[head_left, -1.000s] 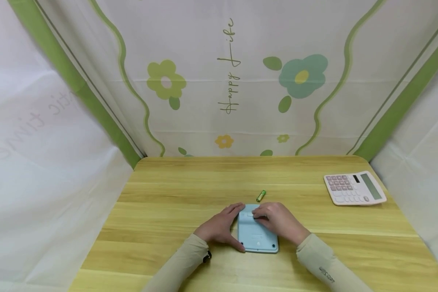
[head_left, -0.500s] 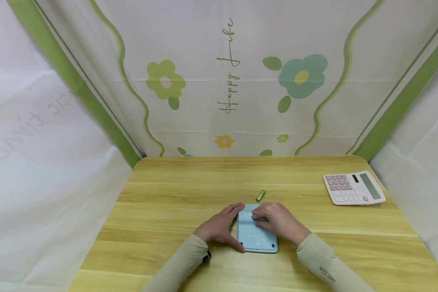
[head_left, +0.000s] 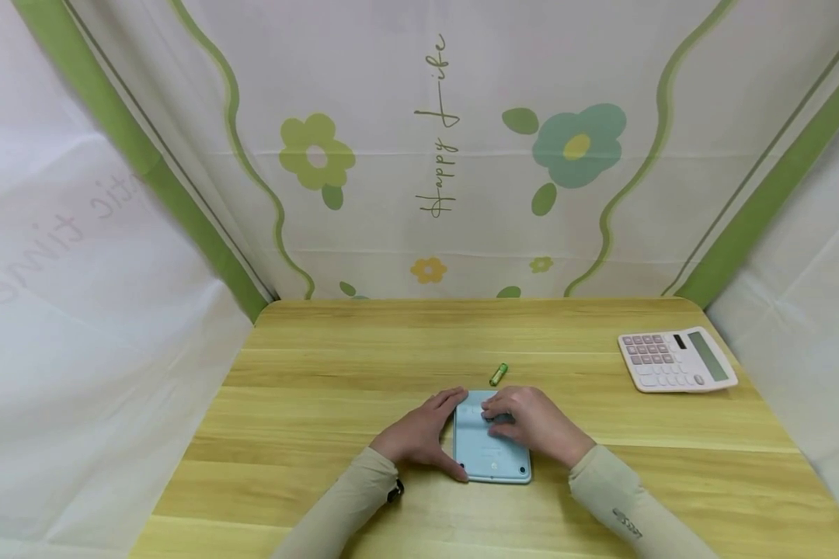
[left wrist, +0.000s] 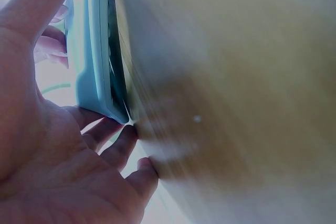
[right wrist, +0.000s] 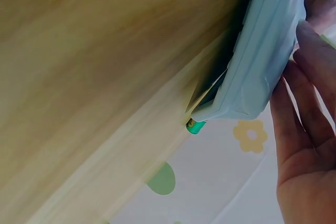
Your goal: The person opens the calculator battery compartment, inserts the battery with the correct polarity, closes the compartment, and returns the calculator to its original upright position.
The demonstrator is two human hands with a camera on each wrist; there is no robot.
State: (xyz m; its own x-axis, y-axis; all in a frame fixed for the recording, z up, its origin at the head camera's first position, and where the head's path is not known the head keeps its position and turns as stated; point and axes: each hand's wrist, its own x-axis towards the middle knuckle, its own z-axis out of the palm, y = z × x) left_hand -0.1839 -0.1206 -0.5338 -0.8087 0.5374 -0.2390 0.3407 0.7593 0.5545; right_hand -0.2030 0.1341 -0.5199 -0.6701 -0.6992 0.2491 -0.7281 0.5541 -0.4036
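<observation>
We should brace the blue device (head_left: 485, 447) squarely: left hand (head_left: 422, 435) fingers clamp it; right hand (head_left: 534, 421) closure, we cannot tell.

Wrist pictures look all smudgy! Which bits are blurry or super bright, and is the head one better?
Left wrist: the tabletop is smeary, with a darker patch near the left hand, and the gap behind that hand is washed-out white; right wrist: the tabletop is streaky, with dark shade under the blue device; head: clearer, evenly lit, though the battery's print is too small to read.
</observation>
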